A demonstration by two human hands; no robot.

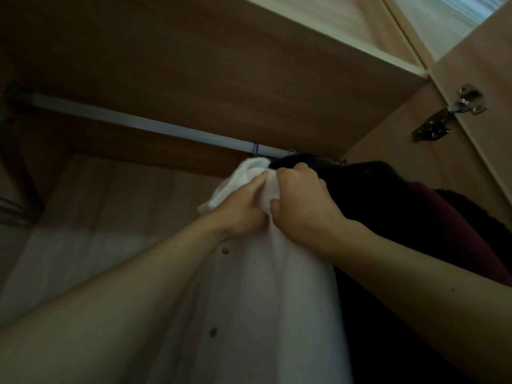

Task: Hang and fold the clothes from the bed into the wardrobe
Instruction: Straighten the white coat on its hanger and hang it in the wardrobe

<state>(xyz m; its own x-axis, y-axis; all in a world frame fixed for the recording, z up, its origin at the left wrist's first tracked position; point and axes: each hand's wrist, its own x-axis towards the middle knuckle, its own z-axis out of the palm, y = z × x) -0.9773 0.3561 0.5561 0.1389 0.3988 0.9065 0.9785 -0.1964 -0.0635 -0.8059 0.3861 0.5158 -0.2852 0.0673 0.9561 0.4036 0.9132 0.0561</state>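
Note:
A white buttoned shirt [257, 295] hangs inside the wardrobe just below the metal rail [144, 124], its collar bunched at the top. My left hand [243, 209] pinches the shirt's front near the collar. My right hand [302, 200] grips the fabric at the shoulder beside it. The hanger itself is hidden by the cloth and my hands. A black garment [368, 195] and a dark red one [454, 234] hang on the rail to the right, touching the white shirt.
The wardrobe's wooden top panel [221, 65] is close above the rail. The open door with its metal hinge [451, 109] stands at the right. The rail's left stretch is bare, with a bracket [11, 92] at the far left.

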